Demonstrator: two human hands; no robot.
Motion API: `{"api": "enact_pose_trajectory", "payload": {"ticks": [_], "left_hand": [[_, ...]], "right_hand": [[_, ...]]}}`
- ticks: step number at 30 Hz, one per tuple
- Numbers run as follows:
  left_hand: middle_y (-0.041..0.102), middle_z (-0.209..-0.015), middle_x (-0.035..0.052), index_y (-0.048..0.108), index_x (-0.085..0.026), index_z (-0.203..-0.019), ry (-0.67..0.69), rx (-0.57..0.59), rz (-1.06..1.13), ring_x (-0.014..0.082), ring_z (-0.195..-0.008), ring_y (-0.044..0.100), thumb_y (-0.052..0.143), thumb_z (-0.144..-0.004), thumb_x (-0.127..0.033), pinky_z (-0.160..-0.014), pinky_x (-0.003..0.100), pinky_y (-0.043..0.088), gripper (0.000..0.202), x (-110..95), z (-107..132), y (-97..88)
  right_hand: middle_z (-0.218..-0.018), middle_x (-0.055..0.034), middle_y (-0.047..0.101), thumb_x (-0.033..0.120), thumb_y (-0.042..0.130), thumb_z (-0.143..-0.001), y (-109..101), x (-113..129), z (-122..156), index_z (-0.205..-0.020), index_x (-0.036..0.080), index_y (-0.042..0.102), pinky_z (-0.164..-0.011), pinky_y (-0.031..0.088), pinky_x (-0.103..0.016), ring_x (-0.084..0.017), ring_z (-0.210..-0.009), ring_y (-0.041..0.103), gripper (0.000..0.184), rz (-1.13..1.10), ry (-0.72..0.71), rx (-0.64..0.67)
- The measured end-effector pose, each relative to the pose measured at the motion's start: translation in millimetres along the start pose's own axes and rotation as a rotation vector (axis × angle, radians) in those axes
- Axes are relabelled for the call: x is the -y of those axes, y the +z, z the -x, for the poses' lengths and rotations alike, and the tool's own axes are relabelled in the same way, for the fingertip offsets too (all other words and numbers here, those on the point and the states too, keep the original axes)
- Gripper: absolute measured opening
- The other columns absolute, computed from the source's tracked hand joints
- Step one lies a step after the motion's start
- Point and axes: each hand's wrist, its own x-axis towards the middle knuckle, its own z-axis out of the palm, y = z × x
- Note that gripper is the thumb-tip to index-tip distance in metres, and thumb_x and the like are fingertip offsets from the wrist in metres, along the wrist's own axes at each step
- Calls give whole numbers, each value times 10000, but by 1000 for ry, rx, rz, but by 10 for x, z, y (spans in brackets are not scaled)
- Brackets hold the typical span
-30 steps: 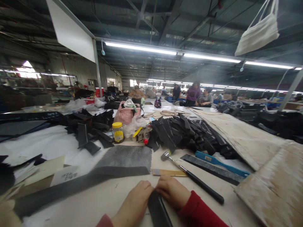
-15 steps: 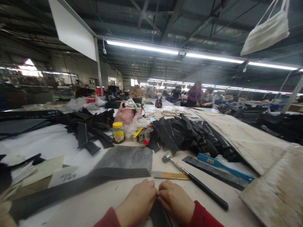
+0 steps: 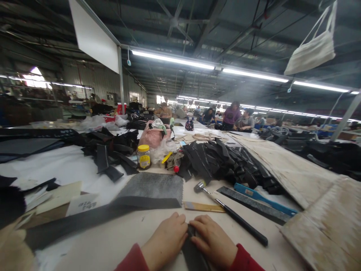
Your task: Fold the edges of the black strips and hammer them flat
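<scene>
A narrow black leather-like strip (image 3: pixel 193 254) lies on the pale tabletop, running toward me between my hands. My left hand (image 3: pixel 168 238) is closed, its fingertips pressed on the strip's left edge near the far end. From the other side, my right hand (image 3: pixel 214 238) pinches the strip with curled fingers and thumb. The fingers partly hide the strip's far end. Just beyond the hands lies a yellowish flat stick (image 3: pixel 203 207). A hammer (image 3: pixel 239 222) with a metal head and black handle rests to the right. A grey piece with a jagged edge (image 3: pixel 155 186) lies ahead.
Black cut pieces (image 3: pixel 222 160) are heaped ahead. A yellow-lidded jar (image 3: pixel 144 157) and pink bag (image 3: pixel 155 136) stand ahead to the left. A blue tool (image 3: pixel 262 197) and stained board (image 3: pixel 327 226) lie right. A long dark strip (image 3: pixel 76 222) crosses the left side. Co-workers are farther back.
My right hand has shifted slightly right, and its fingers have spread a little from the left hand. More of the black strip shows between them. The view has moved slightly.
</scene>
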Motion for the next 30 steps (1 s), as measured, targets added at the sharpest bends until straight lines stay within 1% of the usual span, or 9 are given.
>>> {"api": "enact_pose_trajectory", "payload": {"ticks": [2,4,8,11,15,19,25,27,30], "left_hand": [[587,-962,73,613,-154,-895,0,-2,11,218,-906,512,426,-867,-185,-806,350,458,192,0,16,5],[582,-965,67,608,-162,-890,-12,-18,36,214,-909,505,440,-861,-198,-802,341,455,174,10,25,14],[571,-960,52,600,-171,-867,-35,-47,100,195,-905,493,466,-845,-207,-809,316,432,141,42,24,35],[564,-959,49,587,-169,-842,-58,-73,155,188,-900,492,473,-832,-200,-803,306,423,118,75,20,59],[568,-939,42,584,-169,-837,-99,-139,254,173,-901,500,485,-815,-185,-793,273,415,103,170,7,139],[585,-876,35,618,-169,-853,-91,-209,391,150,-858,520,428,-841,-185,-765,239,406,191,291,-24,211],[631,-834,46,665,-129,-826,-74,-118,578,153,-805,547,454,-796,-192,-731,231,399,222,438,-69,233],[644,-858,39,666,-129,-855,-84,-85,633,149,-813,553,454,-796,-213,-738,225,398,235,486,-82,253],[656,-835,29,666,-122,-865,-90,-42,700,139,-760,566,449,-803,-267,-682,210,406,268,533,-81,268]], "right_hand": [[-1028,-56,576,289,589,-750,-2,4,25,-1013,195,598,-855,339,-268,-188,-973,488,280,29,58,-16],[-955,-54,591,309,607,-723,-7,10,46,-936,181,601,-788,354,-271,-188,-902,510,249,50,140,-14],[-748,1,609,298,604,-688,-17,20,45,-907,189,574,-588,324,-243,-146,-679,527,247,0,268,92],[-696,17,609,263,588,-673,-14,11,12,-876,189,565,-540,291,-229,-128,-627,516,218,-42,277,130],[-693,21,603,217,582,-645,-19,4,-50,-841,179,563,-517,295,-210,-110,-606,500,200,-85,281,146],[-680,31,578,166,570,-645,-74,30,-134,-842,166,565,-510,326,-193,-95,-594,495,197,-139,253,229],[-684,30,535,164,549,-689,-130,-36,-281,-851,158,552,-526,352,-199,-91,-599,476,162,-207,226,344],[-690,30,532,176,554,-697,-124,-85,-309,-859,157,546,-531,353,-201,-91,-605,474,164,-223,210,366],[-690,32,526,190,561,-697,-124,-120,-310,-870,156,539,-530,351,-201,-88,-602,470,177,-237,187,380]]}}
